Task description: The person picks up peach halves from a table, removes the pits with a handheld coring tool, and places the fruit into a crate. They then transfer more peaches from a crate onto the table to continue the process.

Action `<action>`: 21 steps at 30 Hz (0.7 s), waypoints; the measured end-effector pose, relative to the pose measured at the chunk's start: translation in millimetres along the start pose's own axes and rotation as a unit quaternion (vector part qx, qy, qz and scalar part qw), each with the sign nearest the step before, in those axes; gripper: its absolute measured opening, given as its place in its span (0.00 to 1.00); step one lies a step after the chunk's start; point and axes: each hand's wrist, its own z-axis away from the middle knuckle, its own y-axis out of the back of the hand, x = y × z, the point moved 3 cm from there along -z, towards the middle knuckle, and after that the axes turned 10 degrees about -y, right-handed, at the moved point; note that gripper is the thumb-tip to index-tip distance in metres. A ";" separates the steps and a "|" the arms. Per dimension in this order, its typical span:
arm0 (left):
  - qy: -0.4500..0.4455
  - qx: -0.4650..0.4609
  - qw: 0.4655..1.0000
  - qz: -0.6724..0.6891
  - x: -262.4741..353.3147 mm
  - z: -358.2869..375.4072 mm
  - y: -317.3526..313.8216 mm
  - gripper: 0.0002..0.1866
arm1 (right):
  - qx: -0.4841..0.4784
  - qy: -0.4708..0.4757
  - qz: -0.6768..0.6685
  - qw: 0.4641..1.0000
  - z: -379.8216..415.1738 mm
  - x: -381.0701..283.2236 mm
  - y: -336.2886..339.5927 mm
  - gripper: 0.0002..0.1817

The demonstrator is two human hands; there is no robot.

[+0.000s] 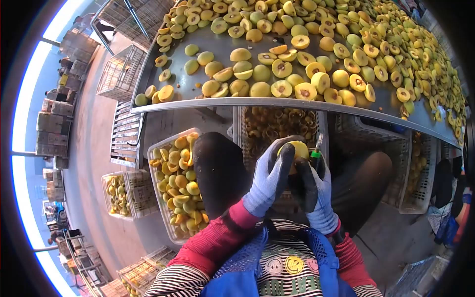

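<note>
My gloved left hand (271,171) is closed around a yellow peach half (298,147), above my lap. Beside it, my gloved right hand (316,190) is wrapped round a small pitting tool (315,154) with a green collar and a metal end pointing up. The right fingers come close to the fruit; whether they touch it is hard to tell. Just beyond my hands, under the table edge, a crate (238,126) holds brownish scraps, perhaps pits. Many halved peaches (282,68) lie on the metal table (188,101), several with the pit showing.
To the left of my knee stands a white crate (153,185) full of peach halves. Farther left are another filled crate (141,195) and a wooden pallet (126,131). More crates (420,173) stand under the table at right, near another person's sleeve (462,218).
</note>
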 end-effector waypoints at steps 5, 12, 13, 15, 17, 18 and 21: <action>0.092 0.036 0.992 -0.076 -27.5 3.4 42.8 0.25 | -0.014 0.001 0.064 0.998 -8.2 6.9 -1.3 0.11; 0.078 0.156 0.975 -0.137 -18.1 17.0 106.9 0.31 | -0.106 -0.015 0.155 0.982 5.4 14.6 -22.9 0.07; 0.097 0.140 0.977 -0.130 -16.1 17.0 98.0 0.32 | -0.164 -0.028 0.268 0.949 8.0 16.4 -30.2 0.07; 0.021 0.084 0.988 -0.129 -1.7 17.2 79.5 0.29 | -0.183 0.257 0.471 0.824 6.4 23.7 -46.9 0.07; -0.022 0.077 0.990 -0.117 1.1 16.9 74.1 0.25 | -0.170 0.165 0.463 0.854 2.8 37.1 -43.4 0.08; -0.001 0.089 0.992 -0.091 4.9 17.6 72.8 0.21 | -0.126 0.298 0.488 0.811 6.5 40.5 -42.8 0.09; -0.005 0.091 0.994 -0.061 -6.2 22.1 71.3 0.19 | -0.074 0.451 0.511 0.728 15.7 45.8 -41.7 0.09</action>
